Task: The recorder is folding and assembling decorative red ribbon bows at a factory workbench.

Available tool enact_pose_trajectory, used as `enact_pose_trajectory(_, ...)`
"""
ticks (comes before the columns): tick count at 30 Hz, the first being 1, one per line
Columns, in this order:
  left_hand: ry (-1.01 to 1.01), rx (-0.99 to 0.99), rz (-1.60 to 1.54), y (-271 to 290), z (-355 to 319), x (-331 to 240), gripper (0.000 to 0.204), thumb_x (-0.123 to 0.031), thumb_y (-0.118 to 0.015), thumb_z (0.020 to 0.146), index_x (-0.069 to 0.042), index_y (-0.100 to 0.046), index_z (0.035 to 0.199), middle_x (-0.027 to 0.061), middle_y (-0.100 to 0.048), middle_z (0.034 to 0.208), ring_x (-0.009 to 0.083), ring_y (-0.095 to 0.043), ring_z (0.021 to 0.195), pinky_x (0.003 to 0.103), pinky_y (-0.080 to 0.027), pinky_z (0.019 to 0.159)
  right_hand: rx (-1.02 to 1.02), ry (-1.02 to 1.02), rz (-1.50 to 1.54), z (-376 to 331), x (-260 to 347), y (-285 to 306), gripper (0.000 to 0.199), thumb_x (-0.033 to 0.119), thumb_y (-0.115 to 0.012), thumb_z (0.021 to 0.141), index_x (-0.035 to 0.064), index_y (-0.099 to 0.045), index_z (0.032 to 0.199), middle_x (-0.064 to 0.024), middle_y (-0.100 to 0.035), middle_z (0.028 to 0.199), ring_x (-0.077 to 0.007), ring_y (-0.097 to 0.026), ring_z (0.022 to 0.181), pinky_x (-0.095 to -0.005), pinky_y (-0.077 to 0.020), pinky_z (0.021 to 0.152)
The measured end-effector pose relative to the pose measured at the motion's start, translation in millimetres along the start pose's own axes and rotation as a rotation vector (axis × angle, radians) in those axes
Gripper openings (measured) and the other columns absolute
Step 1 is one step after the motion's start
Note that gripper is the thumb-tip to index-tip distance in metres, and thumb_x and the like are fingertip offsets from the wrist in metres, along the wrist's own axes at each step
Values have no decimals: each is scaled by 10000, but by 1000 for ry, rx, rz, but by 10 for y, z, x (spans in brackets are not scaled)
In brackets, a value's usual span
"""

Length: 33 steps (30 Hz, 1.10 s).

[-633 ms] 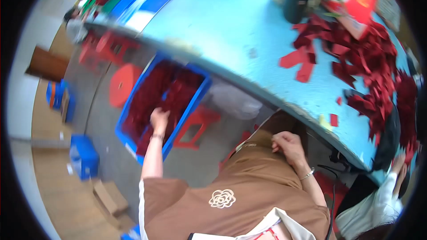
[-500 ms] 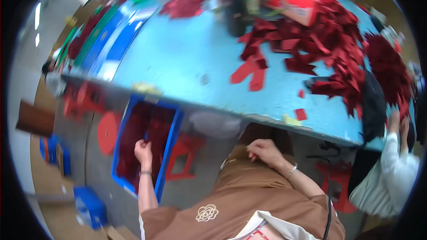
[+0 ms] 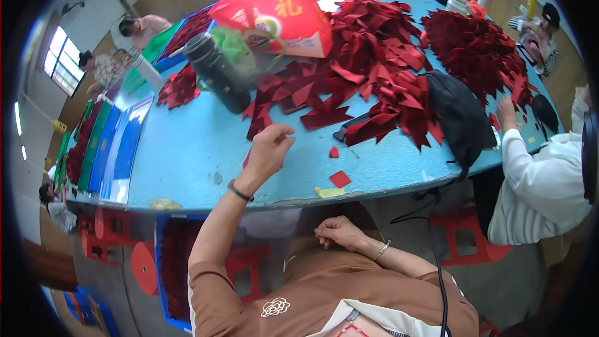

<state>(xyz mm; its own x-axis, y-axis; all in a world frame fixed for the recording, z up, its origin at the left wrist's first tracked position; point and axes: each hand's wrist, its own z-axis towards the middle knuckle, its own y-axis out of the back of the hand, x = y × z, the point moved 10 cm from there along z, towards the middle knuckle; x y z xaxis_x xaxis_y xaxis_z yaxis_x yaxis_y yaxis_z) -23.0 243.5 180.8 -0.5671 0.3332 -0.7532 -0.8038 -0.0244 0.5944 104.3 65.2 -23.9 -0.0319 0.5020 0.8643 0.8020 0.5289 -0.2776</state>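
Note:
My left hand (image 3: 269,155) reaches over the blue table (image 3: 187,162), beside the near-left end of a big heap of dark red ribbon pieces (image 3: 374,43). Its fingers are loosely bent, with a gap between thumb and forefinger and nothing visible there. Partly behind this hand lies a red ribbon strip (image 3: 257,126) with notched ends. My right hand (image 3: 340,232) stays low in front of my lap, its fingers curled together; whatever they may hold cannot be made out. To the left, below the table edge, stands a blue crate (image 3: 160,274) of dark red pieces, partly hidden by my left arm.
A dark bottle (image 3: 217,72), a red bag (image 3: 274,19) and a black bag (image 3: 458,115) stand on the table. Small red scraps (image 3: 340,179) lie near its edge. A co-worker in a white sleeve (image 3: 530,168) sits at right; red stools (image 3: 458,237) stand below.
My left hand has moved up and right, out of the blue crate and over the table near the ribbon heap. My right hand keeps its place at my lap. The view has tilted up.

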Motion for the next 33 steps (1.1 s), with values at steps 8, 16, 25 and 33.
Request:
enact_pose_trajectory(8, -150, 27, 467, -1010, 773, -251, 225, -165, -658, 761, -24, -649, 936, 162, -643, 952, 345, -584, 921, 428, -463, 778, -95, 31, 112, -316, -49, 667, 233, 232, -598, 898, 5, -650, 891, -48, -634, 727, -109, -587, 609, -252, -474, 564)
enact_pose_trajectory(16, 118, 5, -530, -621, 829, -665, 178, -167, -631, 885, 1, -647, 942, 9, -623, 783, 82, -567, 713, 227, -467, 679, -64, 58, 135, -438, 58, 853, 190, 164, -612, 900, -7, -635, 823, -52, -620, 712, -103, -587, 633, -236, -500, 559)
enact_pose_trajectory(25, -131, 46, 154, -1182, 476, -827, 502, -241, -780, 674, -16, -624, 1096, 138, -660, 913, 265, -624, 805, 364, -485, 754, -54, 81, 73, -657, 80, 665, 210, 174, -602, 905, -18, -640, 829, -53, -627, 720, -105, -592, 641, -236, -501, 564)
enact_pose_trajectory(33, 123, 92, -348, -854, 423, -764, 93, -118, -688, 797, -31, -655, 790, -30, -582, 685, 64, -502, 622, 229, -382, 556, -112, 131, 52, -966, 68, 607, 249, 209, -591, 900, -31, -646, 869, -73, -636, 738, -128, -607, 653, -263, -513, 588)
